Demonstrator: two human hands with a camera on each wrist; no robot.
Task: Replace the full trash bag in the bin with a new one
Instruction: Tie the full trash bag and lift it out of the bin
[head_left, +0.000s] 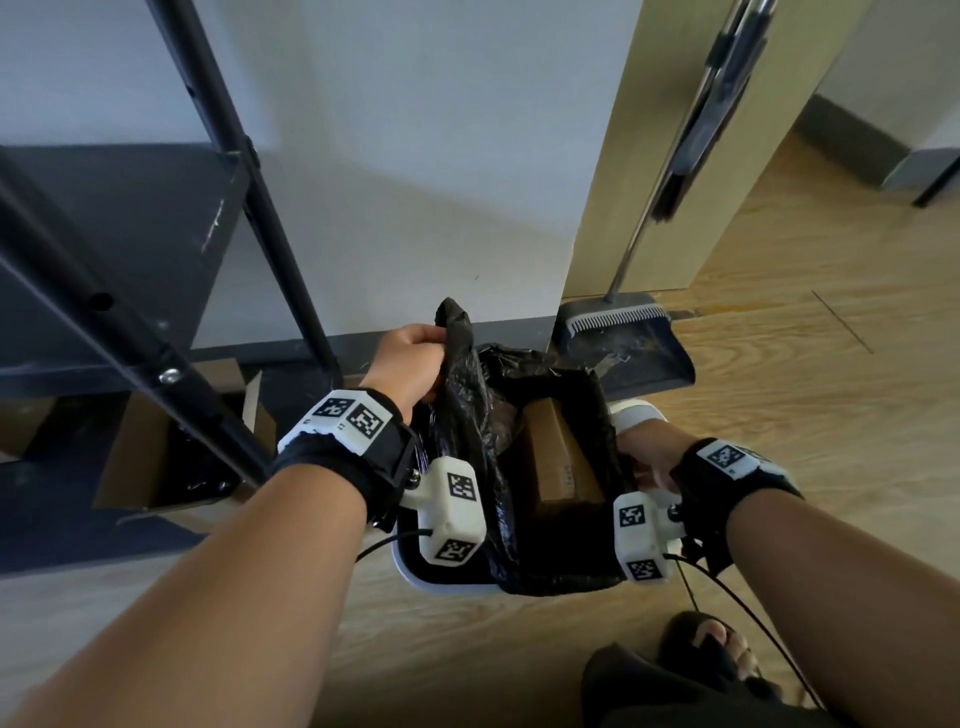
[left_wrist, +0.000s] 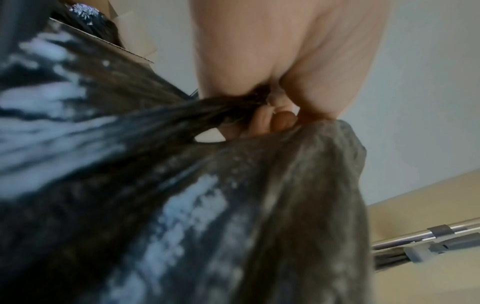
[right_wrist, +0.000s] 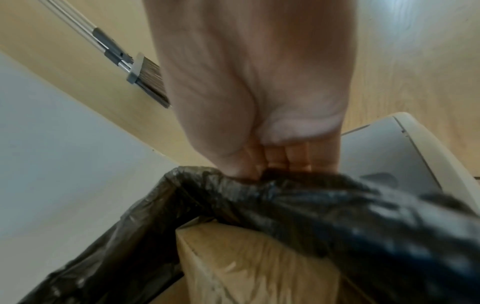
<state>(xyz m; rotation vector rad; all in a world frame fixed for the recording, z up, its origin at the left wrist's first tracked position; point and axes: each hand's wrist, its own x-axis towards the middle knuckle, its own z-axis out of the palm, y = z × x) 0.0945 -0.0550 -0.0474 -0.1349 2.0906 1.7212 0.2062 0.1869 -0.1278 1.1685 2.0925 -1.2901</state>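
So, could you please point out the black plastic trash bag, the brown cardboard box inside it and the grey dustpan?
Black plastic trash bag (head_left: 475, 415): head view, on its raised left side.
Brown cardboard box (head_left: 558, 457): head view, on its top face.
Grey dustpan (head_left: 639, 348): head view, on its dusty tray.

Soft, even daylight is falling across the scene, casting faint shadows. The head view is bending at its edges. White glare is streaking the trash bag (left_wrist: 161, 205), which is blurring in both wrist views.
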